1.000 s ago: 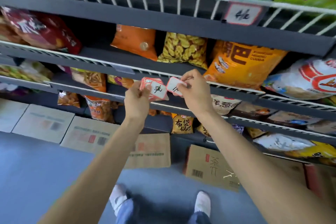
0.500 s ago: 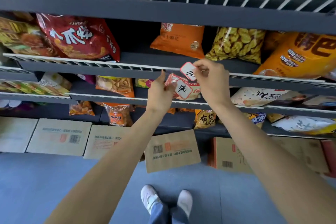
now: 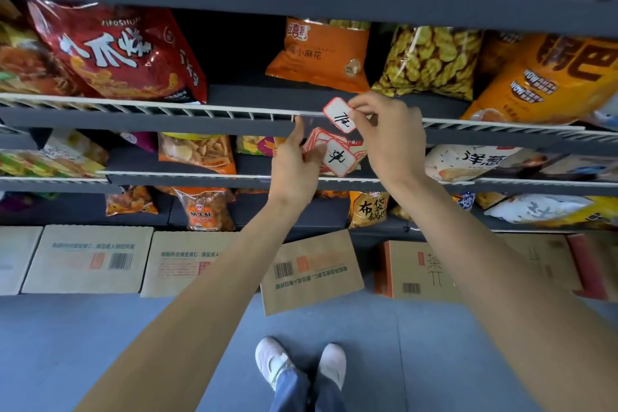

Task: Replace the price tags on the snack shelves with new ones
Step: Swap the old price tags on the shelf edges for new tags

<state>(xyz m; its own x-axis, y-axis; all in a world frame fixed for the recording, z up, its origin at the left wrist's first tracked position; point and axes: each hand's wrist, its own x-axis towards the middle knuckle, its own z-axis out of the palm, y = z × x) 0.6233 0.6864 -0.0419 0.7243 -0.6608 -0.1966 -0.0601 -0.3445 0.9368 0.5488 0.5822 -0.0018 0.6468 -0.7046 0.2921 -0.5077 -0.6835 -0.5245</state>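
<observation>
Setting: dark grey snack shelves with white wire front rails, stocked with crisp and snack bags; flattened brown cardboard boxes lie on the grey floor below.
Shelf goods: a red foil snack bag sits at upper left, an orange bag near the middle, a clear bag of yellow chips beside it.
Right hand: fingertips pinch a single white, red-bordered price tag with a handwritten mark, holding it against the front edge of the middle shelf.
Left hand: curled round a stack of similar red-bordered tags, index finger raised and touching the shelf edge just left of the single tag.
Person: white shoes and blue jeans show at bottom centre.
</observation>
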